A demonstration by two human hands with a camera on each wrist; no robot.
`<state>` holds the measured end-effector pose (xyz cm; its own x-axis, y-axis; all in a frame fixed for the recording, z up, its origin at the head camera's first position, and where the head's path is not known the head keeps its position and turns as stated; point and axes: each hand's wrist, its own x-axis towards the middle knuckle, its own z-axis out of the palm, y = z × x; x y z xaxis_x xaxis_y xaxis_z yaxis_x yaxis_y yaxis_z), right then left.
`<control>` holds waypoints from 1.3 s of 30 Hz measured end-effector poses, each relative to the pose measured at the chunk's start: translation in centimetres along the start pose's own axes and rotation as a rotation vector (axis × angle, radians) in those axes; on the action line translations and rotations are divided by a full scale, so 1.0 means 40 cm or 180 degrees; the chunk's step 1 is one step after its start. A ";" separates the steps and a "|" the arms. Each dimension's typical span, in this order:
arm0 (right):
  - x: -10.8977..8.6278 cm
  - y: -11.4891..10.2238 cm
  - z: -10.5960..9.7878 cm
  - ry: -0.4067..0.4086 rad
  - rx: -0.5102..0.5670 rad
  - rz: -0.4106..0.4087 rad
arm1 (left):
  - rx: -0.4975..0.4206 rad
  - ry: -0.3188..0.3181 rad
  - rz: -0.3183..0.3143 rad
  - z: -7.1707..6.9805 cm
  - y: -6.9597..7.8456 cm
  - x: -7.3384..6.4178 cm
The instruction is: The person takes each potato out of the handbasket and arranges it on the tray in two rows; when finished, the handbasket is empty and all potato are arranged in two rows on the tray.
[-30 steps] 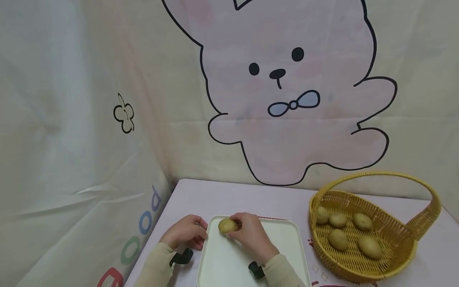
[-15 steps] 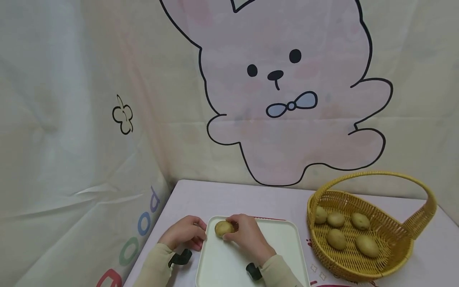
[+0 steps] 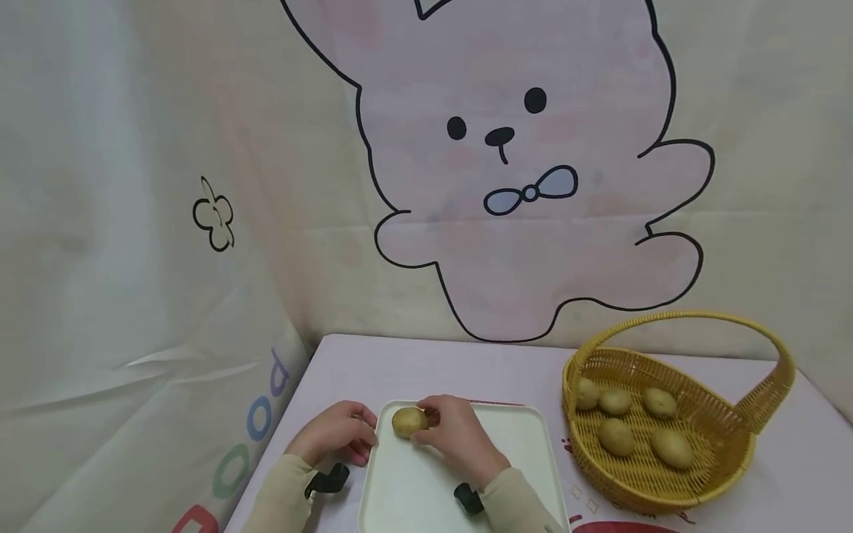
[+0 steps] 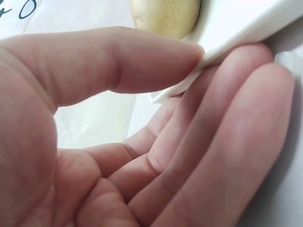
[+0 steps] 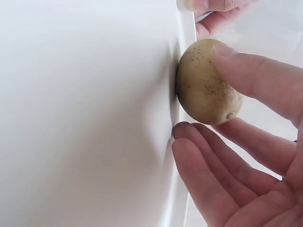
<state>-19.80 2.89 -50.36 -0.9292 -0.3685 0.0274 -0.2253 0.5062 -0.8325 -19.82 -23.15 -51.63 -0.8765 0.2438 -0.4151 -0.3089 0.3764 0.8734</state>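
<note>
A small tan potato (image 3: 408, 422) stands at the far left corner of the white tray (image 3: 420, 488). My right hand (image 3: 463, 438) holds it from the right, thumb and fingers around it; the right wrist view shows the potato (image 5: 204, 85) against the tray's surface by the rim. At the tray's left edge is my left hand (image 3: 338, 432). In the left wrist view its thumb (image 4: 156, 59) lies on the rim and the fingers reach underneath, gripping the tray edge.
To the right stands a yellow wicker basket (image 3: 656, 503) with a tall arched handle, holding several potatoes (image 3: 616, 437). A pale cloth covers the table (image 3: 373, 363). Behind it hangs a curtain (image 3: 506, 244) printed with a cartoon animal.
The head view has turned slightly, so the whole scene sits a little further left. Both hands keep their holds on the potato and the tray edge.
</note>
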 end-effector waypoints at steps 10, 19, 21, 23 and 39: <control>-0.079 -0.045 -0.090 0.0162 -0.0216 0.0025 | 0.0022 -0.0095 0.0034 -0.018 -0.016 0.008; -0.290 -0.001 -0.313 0.0169 -0.0520 -0.0267 | 0.0051 -0.0125 0.0014 -0.028 -0.021 0.005; -0.343 0.021 -0.374 0.0284 -0.0628 -0.0221 | 0.0043 -0.0173 0.0013 -0.023 -0.021 0.007; -0.389 0.042 -0.432 0.0477 -0.0846 -0.0104 | 0.0044 -0.0197 0.0022 -0.020 -0.019 0.010; -0.464 0.280 -0.696 0.0909 -0.1772 0.0410 | 0.0140 -0.0214 -0.0022 -0.018 -0.016 0.014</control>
<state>-13.23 37.10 -44.79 -0.9832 -0.0942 0.1565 -0.1536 0.8902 -0.4289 -20.37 -23.90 -52.24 -0.8472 0.3000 -0.4385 -0.2971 0.4167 0.8591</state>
